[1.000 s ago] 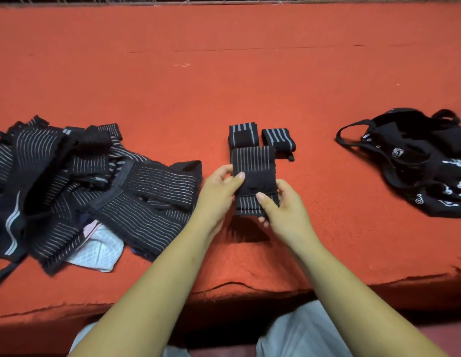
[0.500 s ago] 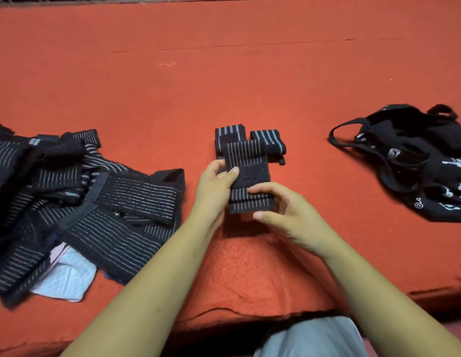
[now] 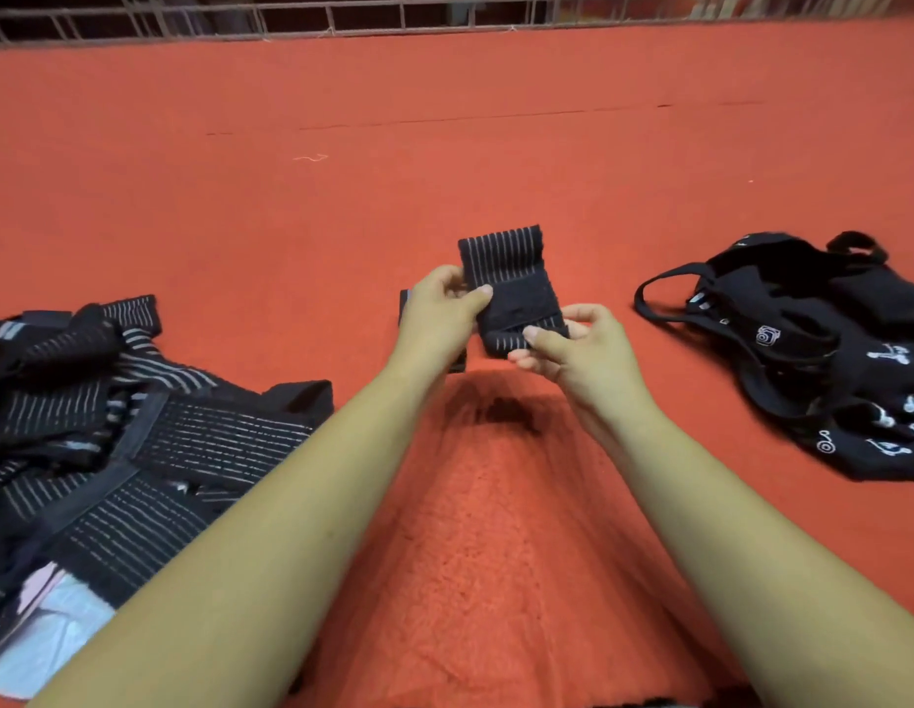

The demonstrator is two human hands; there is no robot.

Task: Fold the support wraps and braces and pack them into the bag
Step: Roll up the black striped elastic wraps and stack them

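Two hands hold one folded wrap [image 3: 511, 291] just above the red cloth [image 3: 444, 145].

The left hand [image 3: 439, 319] pinches the wrap's left edge, with the thumb lying across the plain black band at its middle. The right hand [image 3: 572, 350] pinches the near right corner, thumb over the striped near end and fingers curled beneath. The wrap's striped far end sticks out free beyond both grips, tilted a little to the right, and its shadow falls on the cloth nearer the person. A dark piece [image 3: 404, 305] shows from behind the left hand, too hidden to tell what it is. The black bag [image 3: 812, 319] lies slumped on the cloth well apart to the right, handles looping left. The pile of unfolded wraps and braces [image 3: 199, 442] sprawls at the near left, partly over a white packet [image 3: 51, 636].
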